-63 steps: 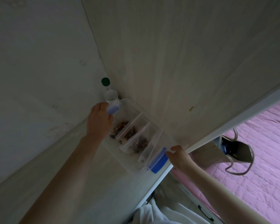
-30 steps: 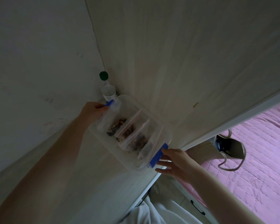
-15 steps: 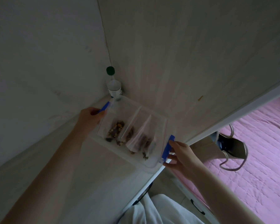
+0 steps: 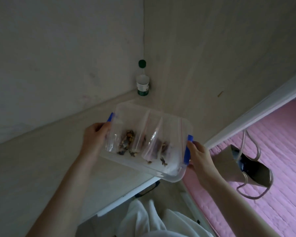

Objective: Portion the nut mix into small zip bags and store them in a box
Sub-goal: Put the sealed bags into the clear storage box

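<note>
A clear plastic box (image 4: 132, 109) with blue side clips is held tilted over the front right corner of the pale table (image 4: 32, 168). Inside it stand several small zip bags (image 4: 126, 139) with nut mix at their bottoms. My left hand (image 4: 94, 139) grips the box's left end by its blue clip. My right hand (image 4: 197, 158) grips the right end, fingers around the other blue clip (image 4: 187, 151). The box's near right corner juts past the table edge.
A small bottle with a green cap (image 4: 142, 79) stands in the far corner where two wall panels meet. Right of the table, a beige bag with handles (image 4: 243, 166) lies on a pink quilted bed cover (image 4: 272, 151). White cloth (image 4: 152, 219) shows below.
The box has come away from the corner by the bottle toward me and to the right, and turned flatter. Both hands have kept hold of its two ends.
</note>
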